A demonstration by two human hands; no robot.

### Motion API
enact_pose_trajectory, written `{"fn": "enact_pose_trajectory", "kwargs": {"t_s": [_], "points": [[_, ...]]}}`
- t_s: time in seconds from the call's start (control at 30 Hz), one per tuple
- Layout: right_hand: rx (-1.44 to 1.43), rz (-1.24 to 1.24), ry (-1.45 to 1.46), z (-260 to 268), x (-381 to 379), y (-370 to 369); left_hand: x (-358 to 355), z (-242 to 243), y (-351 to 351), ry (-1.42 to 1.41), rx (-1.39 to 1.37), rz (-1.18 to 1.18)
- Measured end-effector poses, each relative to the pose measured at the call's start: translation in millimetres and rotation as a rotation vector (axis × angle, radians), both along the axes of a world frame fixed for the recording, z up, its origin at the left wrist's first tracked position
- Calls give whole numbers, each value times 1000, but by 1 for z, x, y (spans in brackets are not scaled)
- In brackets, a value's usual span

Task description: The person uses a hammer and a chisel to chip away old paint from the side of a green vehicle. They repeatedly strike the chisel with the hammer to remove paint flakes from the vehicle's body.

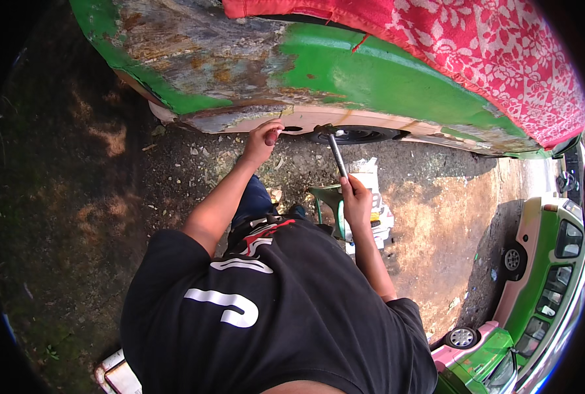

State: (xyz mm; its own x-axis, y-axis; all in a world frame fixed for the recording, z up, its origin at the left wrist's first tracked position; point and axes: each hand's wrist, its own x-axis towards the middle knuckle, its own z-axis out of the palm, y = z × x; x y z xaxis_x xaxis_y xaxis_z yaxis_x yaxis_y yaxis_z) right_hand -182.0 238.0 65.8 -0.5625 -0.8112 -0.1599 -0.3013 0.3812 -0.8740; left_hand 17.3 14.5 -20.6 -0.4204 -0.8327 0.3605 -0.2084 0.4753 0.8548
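Observation:
My left hand point(262, 143) grips a screwdriver-like tool by its red handle point(271, 137). Its thin shaft points up to the pale lower panel point(317, 116) of a green vehicle body; whether the tip touches the metal I cannot tell. In my right hand point(358, 198) is a hammer, held by its metal handle point(339, 156). The dark hammer head point(326, 129) is right of the screwdriver and apart from it, in front of a wheel point(363, 134). Bare, rusty metal point(213, 54) shows on the left of the body, beside green paint point(341, 69).
A red and white floral cloth point(479, 54) drapes over the vehicle's top. A green plastic stool point(332, 203) and printed white sheeting point(382, 221) are near my legs. Paint flakes point(199, 152) litter the ground. Green vehicles point(533, 276) stand at right; a white metal piece point(121, 375) lies lower left.

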Motion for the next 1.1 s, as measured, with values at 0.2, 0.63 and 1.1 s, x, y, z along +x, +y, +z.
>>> {"fn": "enact_pose_trajectory", "kwargs": {"t_s": [0.2,0.63,1.1], "points": [[36,34,31,3,0,1,2,-4,1,123,49,79],[122,131,123,22,10,-12,10,-31,-10,276,183,50],[-42,564,612,39,42,-59,-8,-38,-24,484,366,119]]}}
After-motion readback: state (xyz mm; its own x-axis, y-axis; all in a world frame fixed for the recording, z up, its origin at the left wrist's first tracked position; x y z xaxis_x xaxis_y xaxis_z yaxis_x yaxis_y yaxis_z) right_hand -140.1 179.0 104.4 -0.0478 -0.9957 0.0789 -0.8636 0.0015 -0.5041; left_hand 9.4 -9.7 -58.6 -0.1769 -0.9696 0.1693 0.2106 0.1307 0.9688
